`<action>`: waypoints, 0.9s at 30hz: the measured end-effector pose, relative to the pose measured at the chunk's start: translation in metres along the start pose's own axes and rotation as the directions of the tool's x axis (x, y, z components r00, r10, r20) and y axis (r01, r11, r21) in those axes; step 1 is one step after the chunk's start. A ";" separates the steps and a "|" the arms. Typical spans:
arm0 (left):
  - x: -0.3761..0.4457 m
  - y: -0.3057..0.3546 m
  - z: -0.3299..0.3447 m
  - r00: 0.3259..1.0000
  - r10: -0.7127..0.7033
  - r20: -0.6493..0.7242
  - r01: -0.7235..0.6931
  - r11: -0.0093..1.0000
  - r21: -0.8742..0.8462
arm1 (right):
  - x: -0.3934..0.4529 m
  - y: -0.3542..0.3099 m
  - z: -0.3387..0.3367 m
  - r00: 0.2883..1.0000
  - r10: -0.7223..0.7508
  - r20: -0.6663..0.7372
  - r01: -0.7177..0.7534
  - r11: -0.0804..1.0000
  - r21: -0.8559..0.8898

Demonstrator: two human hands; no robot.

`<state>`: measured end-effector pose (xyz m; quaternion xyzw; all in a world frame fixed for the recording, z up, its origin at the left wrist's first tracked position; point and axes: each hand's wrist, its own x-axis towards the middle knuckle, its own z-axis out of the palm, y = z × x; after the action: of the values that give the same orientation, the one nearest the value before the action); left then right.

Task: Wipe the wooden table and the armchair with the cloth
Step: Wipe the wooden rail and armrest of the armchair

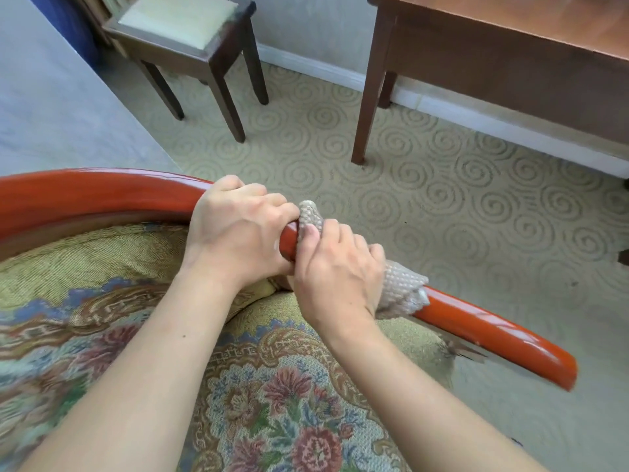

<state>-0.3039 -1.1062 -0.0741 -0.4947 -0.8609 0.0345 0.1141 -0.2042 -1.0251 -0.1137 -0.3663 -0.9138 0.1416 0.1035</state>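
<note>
The armchair's glossy red-orange wooden rail (483, 330) curves from the left edge across the middle down to the lower right, above a floral upholstered seat (272, 396). My left hand (235, 233) grips the rail at its bend. Just to its right, my right hand (337, 270) is wrapped around the rail with a beige waffle-textured cloth (401, 287) pressed under it; the cloth sticks out at both ends of that hand. The wooden table (510, 39) stands at the top right against the wall.
A dark wooden stool (190, 39) with a pale cushion stands at the top left. Swirl-patterned carpet (442, 206) covers the floor between the armchair, the stool and the table. A grey surface (51, 107) fills the left side.
</note>
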 end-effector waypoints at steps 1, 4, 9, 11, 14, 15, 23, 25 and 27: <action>0.000 0.001 -0.001 1.000 0.001 -0.021 -0.001 1.000 0.008 | 0.004 -0.010 0.001 1.000 0.004 -0.004 -0.004 0.999 0.048; 0.001 0.003 0.002 0.999 0.010 -0.035 -0.009 1.000 0.017 | 0.003 0.004 -0.002 0.990 -0.143 0.007 0.142 0.989 0.038; -0.002 -0.001 0.006 0.999 0.001 0.037 -0.003 0.999 0.050 | -0.016 0.096 -0.030 0.954 -0.299 0.034 0.300 0.943 -0.145; -0.002 -0.002 0.005 0.999 -0.003 0.048 0.001 0.999 0.038 | -0.030 0.138 -0.045 0.966 -0.258 -0.004 0.253 0.953 -0.167; -0.001 -0.001 0.005 0.999 -0.011 0.050 0.009 0.999 0.031 | -0.051 0.204 -0.068 0.989 -0.141 -0.037 0.135 0.983 -0.123; -0.001 -0.001 0.005 0.998 -0.015 0.055 0.014 0.999 0.032 | -0.056 0.217 -0.072 0.995 -0.096 -0.038 0.093 0.992 -0.087; 0.000 0.000 0.002 0.996 -0.025 0.090 0.024 1.000 0.013 | -0.043 0.163 -0.051 0.978 0.093 -0.185 -0.123 0.980 -0.158; 0.001 0.000 0.002 0.995 -0.028 0.093 0.027 1.000 0.010 | -0.034 0.131 -0.041 0.988 0.023 -0.152 -0.054 0.977 -0.205; 0.001 0.000 0.003 0.994 -0.033 0.103 0.031 0.999 0.022 | -0.019 0.090 -0.027 0.997 -0.028 -0.069 0.014 0.980 -0.199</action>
<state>-0.3053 -1.1052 -0.0766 -0.4771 -0.8731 0.0670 0.0753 -0.1248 -0.9713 -0.1202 -0.3698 -0.9230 0.0357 0.1006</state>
